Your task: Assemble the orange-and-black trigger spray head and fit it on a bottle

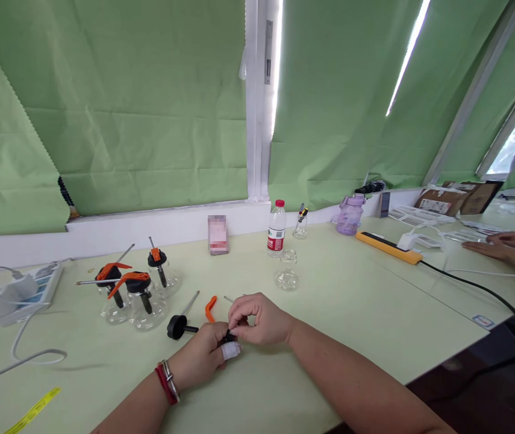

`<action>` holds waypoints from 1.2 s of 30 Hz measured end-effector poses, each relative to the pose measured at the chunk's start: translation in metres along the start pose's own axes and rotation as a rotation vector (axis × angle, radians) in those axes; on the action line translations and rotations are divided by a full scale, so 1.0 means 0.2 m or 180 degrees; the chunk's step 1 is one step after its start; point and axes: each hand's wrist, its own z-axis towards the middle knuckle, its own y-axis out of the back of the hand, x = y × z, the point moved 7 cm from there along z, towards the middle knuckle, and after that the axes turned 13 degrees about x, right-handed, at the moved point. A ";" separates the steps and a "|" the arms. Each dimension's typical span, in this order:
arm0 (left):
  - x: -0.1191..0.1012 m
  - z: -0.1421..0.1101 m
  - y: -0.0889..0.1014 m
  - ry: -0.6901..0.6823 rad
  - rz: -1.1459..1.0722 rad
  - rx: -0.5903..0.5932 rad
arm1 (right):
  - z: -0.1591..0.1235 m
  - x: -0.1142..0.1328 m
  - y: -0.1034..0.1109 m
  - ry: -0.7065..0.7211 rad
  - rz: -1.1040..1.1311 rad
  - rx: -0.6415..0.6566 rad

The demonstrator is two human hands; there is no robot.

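Both hands are meeting over a small black plastic cap part [229, 337]: left hand [203, 357] and right hand [259, 319] fingers are pinching it narrowly between them. It looks light, stiff, best gripped at its rim.

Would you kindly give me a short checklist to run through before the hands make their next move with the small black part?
1. Small black part pinched between left hand and right hand: ok.
2. Part's seating or orientation: cannot tell, fingers cover it.
3. Loose orange lever beside the hands, on the table: ok.
4. Black cap with metal tube lying close by: ok.
5. Empty glass bottle upright, apart from the hands: ok.
6. Another person's hands far off at the right: ok.
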 end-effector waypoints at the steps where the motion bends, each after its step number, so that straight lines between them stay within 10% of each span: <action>1: -0.01 0.00 0.00 -0.0011 -0.0015 0.0010 | 0.00 0.00 0.00 -0.0002 -0.0002 0.0025; 9: 0.02 0.00 0.00 0.0048 0.0059 -0.0023 | 0.00 0.00 0.01 -0.0172 0.0271 0.0105; 19: 0.02 -0.01 0.00 0.0079 0.0066 0.0003 | -0.08 -0.34 0.21 -0.1365 0.0533 -0.1249; 27: 0.06 -0.01 0.02 0.0243 -0.0526 -0.0195 | -0.02 -0.21 0.00 -0.1006 0.0626 0.0171; 36: 0.06 0.00 0.00 0.0247 -0.0812 -0.0101 | -0.01 -0.24 -0.05 -0.1188 0.0580 -0.0002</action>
